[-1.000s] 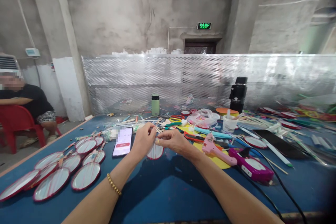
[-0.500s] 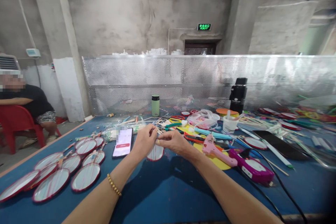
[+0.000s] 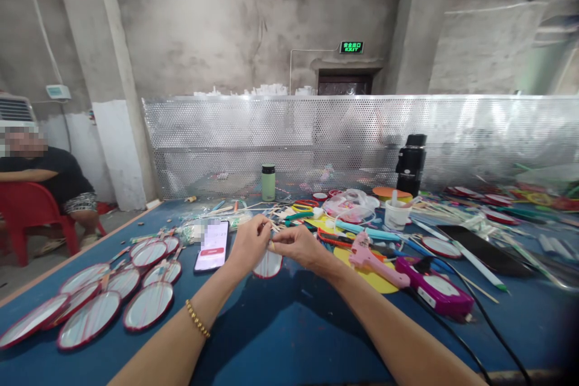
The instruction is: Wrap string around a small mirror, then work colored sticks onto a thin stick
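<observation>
I've got the left hand (image 3: 250,245) curled up, can't tell if its fingers grip anything; right hand (image 3: 297,245) has fingertips pinched on the round disc (image 3: 268,266), just below centre frame.

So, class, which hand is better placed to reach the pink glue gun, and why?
Probably the right hand: the glue gun lies to its right, while the left hand would have to reach past it. Both are by the disc, though.
</observation>
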Tool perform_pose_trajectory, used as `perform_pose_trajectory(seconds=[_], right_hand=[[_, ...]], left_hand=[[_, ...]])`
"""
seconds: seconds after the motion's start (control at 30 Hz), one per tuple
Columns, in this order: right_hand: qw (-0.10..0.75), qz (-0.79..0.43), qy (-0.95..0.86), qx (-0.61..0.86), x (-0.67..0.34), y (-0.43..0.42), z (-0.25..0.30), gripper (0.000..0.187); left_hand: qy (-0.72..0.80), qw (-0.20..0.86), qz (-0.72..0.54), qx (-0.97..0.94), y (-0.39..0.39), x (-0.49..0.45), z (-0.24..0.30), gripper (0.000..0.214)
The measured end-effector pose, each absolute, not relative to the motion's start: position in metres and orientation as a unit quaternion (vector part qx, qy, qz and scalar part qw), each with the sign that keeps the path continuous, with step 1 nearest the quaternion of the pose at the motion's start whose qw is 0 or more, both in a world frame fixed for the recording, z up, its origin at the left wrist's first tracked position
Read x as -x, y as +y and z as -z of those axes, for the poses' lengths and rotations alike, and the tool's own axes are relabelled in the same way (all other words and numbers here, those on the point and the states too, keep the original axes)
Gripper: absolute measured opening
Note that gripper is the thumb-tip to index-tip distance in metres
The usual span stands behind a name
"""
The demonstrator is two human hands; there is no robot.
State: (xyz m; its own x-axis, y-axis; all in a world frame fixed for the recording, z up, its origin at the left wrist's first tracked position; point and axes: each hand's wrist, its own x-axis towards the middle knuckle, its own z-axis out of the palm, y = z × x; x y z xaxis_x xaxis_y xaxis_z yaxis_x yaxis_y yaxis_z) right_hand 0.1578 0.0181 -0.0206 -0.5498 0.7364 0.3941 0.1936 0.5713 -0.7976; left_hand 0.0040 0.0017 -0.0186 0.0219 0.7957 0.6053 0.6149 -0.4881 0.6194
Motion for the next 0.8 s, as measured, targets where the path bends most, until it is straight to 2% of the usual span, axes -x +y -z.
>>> perform_pose_trajectory(seconds=[0.17, 0.4, 0.47, 0.63, 0.8], right_hand=[[0.381, -0.352, -0.802, 0.297, -0.157, 0.018, 0.020, 0.030], [0.388, -0.331, -0.802, 0.311, -0.163, 0.016, 0.012, 0.021], [0.393, -0.320, -0.802, 0.315, -0.168, 0.020, 0.012, 0.023], [0.414, -0.279, -0.803, 0.326, -0.179, 0.034, 0.017, 0.023], [0.417, -0.263, -0.808, 0.324, -0.181, 0.038, 0.020, 0.022]], left_hand=[[0.490, 0.113, -0.501, -0.704, 0.001, -0.006, 0.018, 0.024], [0.476, 0.158, -0.518, -0.693, 0.001, -0.003, 0.012, 0.045], [0.468, 0.190, -0.512, -0.695, -0.003, -0.002, 0.008, 0.044], [0.431, 0.362, -0.414, -0.715, -0.011, -0.001, 0.004, 0.033], [0.402, 0.378, -0.425, -0.718, -0.006, -0.002, 0.013, 0.035]])
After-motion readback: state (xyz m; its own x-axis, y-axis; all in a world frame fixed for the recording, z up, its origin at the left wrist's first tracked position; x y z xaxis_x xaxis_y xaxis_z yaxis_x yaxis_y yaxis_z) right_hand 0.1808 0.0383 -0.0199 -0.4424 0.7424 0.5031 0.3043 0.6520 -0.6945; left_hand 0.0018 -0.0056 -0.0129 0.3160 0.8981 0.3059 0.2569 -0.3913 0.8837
